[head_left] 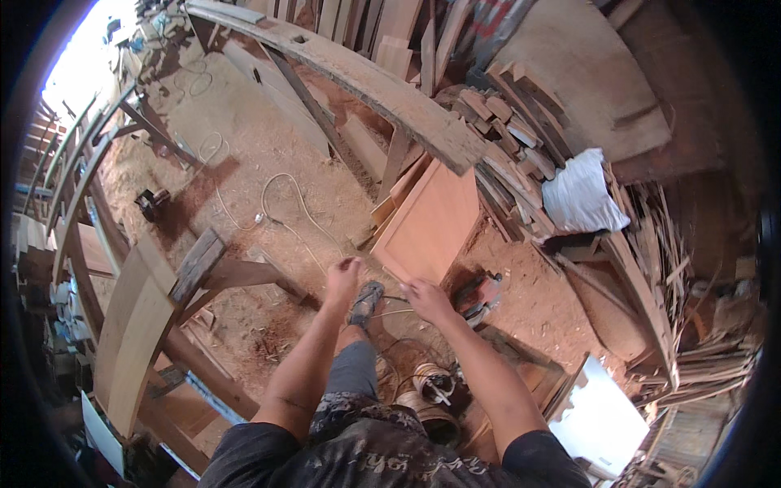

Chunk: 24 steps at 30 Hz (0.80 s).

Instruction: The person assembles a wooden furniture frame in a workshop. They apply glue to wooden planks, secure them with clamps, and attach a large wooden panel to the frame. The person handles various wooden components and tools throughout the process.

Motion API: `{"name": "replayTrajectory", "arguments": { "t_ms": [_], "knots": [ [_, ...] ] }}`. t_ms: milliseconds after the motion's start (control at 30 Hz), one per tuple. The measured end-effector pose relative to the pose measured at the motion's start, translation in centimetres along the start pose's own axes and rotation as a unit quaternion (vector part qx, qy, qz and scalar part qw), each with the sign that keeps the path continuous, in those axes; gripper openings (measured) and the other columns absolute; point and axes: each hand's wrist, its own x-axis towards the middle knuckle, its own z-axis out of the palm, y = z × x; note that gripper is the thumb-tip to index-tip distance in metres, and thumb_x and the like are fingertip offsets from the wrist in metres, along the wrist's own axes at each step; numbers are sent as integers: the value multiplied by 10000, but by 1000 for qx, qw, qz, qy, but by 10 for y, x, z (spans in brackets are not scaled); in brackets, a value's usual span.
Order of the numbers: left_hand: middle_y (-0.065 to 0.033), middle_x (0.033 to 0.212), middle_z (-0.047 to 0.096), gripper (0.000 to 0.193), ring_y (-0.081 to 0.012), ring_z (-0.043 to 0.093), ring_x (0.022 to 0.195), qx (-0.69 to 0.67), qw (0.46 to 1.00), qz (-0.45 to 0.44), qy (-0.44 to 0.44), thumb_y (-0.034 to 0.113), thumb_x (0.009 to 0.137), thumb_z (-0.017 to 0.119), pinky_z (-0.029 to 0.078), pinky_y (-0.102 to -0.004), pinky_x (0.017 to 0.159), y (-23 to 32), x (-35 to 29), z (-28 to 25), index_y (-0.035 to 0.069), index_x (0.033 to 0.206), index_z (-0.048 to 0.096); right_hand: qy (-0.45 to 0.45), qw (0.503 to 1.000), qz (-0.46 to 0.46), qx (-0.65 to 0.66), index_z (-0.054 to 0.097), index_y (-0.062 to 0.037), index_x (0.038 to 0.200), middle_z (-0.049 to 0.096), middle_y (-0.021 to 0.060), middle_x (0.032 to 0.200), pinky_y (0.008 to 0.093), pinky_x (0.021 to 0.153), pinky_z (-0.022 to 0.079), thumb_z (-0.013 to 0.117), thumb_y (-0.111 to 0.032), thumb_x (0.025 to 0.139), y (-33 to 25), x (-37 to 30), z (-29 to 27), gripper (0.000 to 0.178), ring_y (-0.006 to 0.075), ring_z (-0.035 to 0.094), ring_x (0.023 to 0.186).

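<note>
A framed wooden panel, pale reddish-brown, leans upright at a tilt against the bench end in front of me. My right hand is closed on its near lower edge, fingers over the rim. Just left of the panel's near left corner, my left hand is raised with fingers curled together, apart from the panel. Whatever those fingers may hold is too small to make out. Behind the panel, more thin boards lean at the same bench.
A long dusty workbench runs to the far left. A red-and-black power tool lies right of my right hand. Buckets stand by my leg. A hose loops over the sawdust floor. Boards lie on a left-hand trestle; a white sack rests right.
</note>
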Motion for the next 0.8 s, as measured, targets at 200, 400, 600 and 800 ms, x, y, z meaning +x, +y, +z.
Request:
{"name": "replayTrajectory", "arguments": {
  "t_ms": [200,400,600,800],
  "knots": [
    [-33,1033,714,310,-125,627,818,-161,967,-198,15,301,974,653,487,-288,675,-74,136,-26,45,1148,664,-193,933,-246,-175,729,-37,1054,705,187,1064,452,925,518,623,-406,936,-24,222,17,401,356,655,1066],
    [-72,1105,720,417,-149,650,939,-13,989,-150,10,322,968,685,502,-293,818,-86,194,-26,1,1232,657,-456,797,-57,-392,749,-121,1186,694,124,1263,419,983,508,617,-583,873,-19,296,53,574,252,653,1192],
    [-210,1203,702,545,-338,667,1142,201,971,-32,-127,406,929,703,520,-395,952,-59,248,63,-15,1270,642,-438,792,-60,-420,726,-118,1239,661,100,1347,404,1024,471,553,-690,860,-18,282,27,708,236,602,1282],
    [-273,1023,697,394,-453,669,993,405,888,21,-215,396,938,597,553,-512,851,-55,287,122,45,1053,734,-468,755,-48,-456,703,-132,1285,619,87,1389,406,1062,420,470,-789,862,-16,273,18,815,212,527,1336]
  ]
}}
